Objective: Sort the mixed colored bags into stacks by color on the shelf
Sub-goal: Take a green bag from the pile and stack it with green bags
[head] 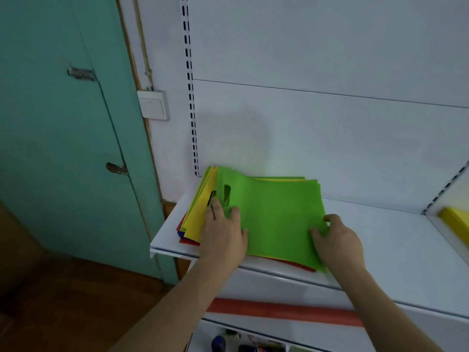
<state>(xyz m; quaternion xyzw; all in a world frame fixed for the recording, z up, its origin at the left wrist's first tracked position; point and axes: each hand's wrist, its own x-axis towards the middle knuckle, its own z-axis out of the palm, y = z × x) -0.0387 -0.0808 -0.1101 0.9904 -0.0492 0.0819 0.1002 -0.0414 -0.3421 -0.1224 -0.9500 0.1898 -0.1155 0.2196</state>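
A white shelf (380,240) runs along the wall, and on its left end lies a pile (193,219) of flat bags in mixed colours. The top one is a green bag (274,217), lying flat with its cut-out handle toward the left and its far edge almost at the back panel. Under it yellow bags (195,217) fan out to the left, and red (186,241) and blue edges peek out at the pile's front left corner. A red edge also shows under the green bag's front right corner.

The left hand (223,229) lies on the pile's left side with fingers spread and fairly straight, the fingertips resting just beside the handle hole, touching both the green bag and the yellow beneath. The right hand (337,240) is at the green bag's right edge, fingers curled round it with the thumb on top, pinching that edge.

At the far right of the shelf, well apart from the pile, a yellow stack (454,217) sits at the edge of view. Below the shelf a red strip (291,313) runs along the front of the next level, and some small items lie lower still, too dim to tell. A green door (63,123) stands to the left, with a light switch (153,104) beside it.
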